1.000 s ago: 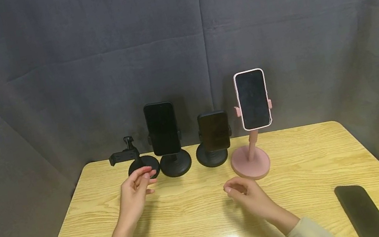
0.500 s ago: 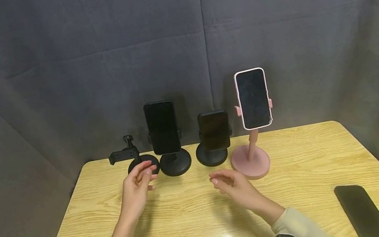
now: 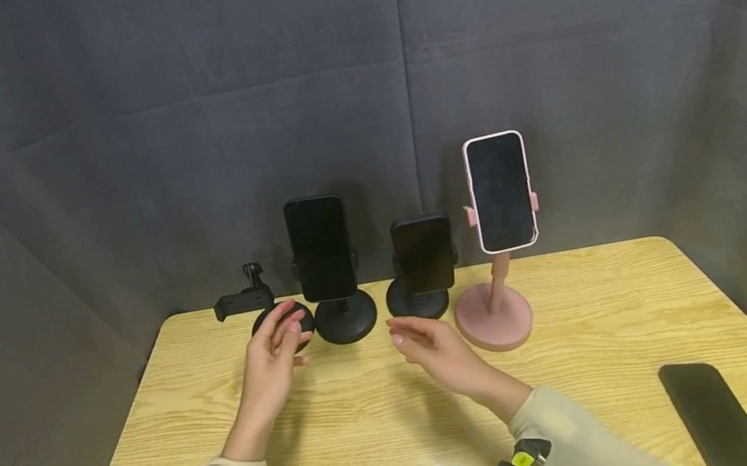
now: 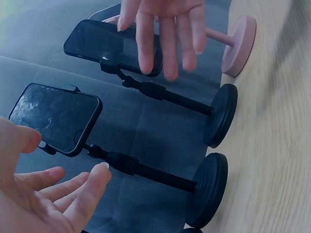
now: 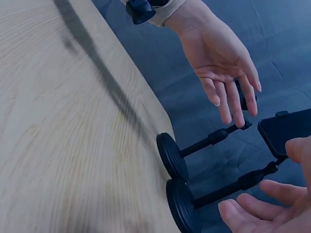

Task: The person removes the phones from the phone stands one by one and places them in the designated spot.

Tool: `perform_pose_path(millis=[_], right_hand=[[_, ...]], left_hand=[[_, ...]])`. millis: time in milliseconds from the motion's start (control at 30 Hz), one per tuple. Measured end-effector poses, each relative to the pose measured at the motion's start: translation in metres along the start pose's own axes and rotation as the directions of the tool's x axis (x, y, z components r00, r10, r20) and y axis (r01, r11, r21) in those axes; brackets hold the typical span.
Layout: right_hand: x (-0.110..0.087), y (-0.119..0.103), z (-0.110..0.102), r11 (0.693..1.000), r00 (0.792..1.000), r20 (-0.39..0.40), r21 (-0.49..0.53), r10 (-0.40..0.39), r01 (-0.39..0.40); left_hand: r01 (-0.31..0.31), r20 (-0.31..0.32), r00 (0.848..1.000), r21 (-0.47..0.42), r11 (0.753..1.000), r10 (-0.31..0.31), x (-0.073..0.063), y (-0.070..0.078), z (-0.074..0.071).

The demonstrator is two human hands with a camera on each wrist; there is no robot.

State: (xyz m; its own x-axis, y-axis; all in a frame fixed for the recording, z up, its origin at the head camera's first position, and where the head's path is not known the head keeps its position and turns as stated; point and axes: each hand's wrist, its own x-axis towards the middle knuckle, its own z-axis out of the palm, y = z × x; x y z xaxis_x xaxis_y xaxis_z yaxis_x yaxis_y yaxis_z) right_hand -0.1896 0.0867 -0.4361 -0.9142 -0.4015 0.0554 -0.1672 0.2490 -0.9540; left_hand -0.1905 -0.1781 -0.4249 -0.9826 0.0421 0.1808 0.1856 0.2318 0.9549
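Note:
My left hand (image 3: 271, 366) hovers above the table in front of the empty black phone stand (image 3: 245, 301), fingers relaxed and apart, holding nothing. To its right a black phone (image 3: 320, 247) sits upright in a black stand (image 3: 347, 319). My right hand (image 3: 439, 350) floats before a second black stand (image 3: 419, 304) that carries a smaller dark phone (image 3: 425, 253); its fingers bend loosely around nothing. In the left wrist view the left fingers (image 4: 73, 199) spread below a mounted phone (image 4: 56, 119). The right wrist view shows both hands empty.
A pink stand (image 3: 495, 317) holding a phone in a pale pink case (image 3: 500, 192) stands right of the black ones. Another dark phone (image 3: 716, 414) lies flat at the table's right front. A grey curtain (image 3: 348, 87) hangs behind the wooden table (image 3: 352, 453).
My right hand has moved left and away from me, from in front of the pink stand to before the smaller phone. The left hand has shifted slightly forward. The phones and stands stay put.

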Motion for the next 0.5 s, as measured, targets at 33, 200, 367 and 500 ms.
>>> perform_pose_path(millis=[33, 200, 367, 500], right_hand=[[0.002, -0.002, 0.001, 1.000, 1.000, 0.003, 0.004, 0.002, -0.002], [0.013, -0.010, 0.007, 1.000, 1.000, -0.001, 0.018, 0.001, -0.001], [0.023, -0.018, 0.012, 1.000, 1.000, -0.014, 0.016, -0.007, 0.007], [0.030, -0.025, 0.014, 1.000, 0.999, -0.031, 0.029, -0.006, 0.007]], left_hand=[[0.002, 0.002, 1.000, -0.004, 1.000, -0.002, 0.001, 0.001, 0.000], [0.014, 0.010, 1.000, -0.013, 1.000, -0.014, 0.005, 0.005, 0.001], [-0.012, 0.014, 1.000, 0.006, 1.000, 0.012, 0.010, 0.010, 0.002], [-0.025, 0.015, 1.000, 0.021, 0.999, 0.025, 0.014, 0.013, 0.002]])
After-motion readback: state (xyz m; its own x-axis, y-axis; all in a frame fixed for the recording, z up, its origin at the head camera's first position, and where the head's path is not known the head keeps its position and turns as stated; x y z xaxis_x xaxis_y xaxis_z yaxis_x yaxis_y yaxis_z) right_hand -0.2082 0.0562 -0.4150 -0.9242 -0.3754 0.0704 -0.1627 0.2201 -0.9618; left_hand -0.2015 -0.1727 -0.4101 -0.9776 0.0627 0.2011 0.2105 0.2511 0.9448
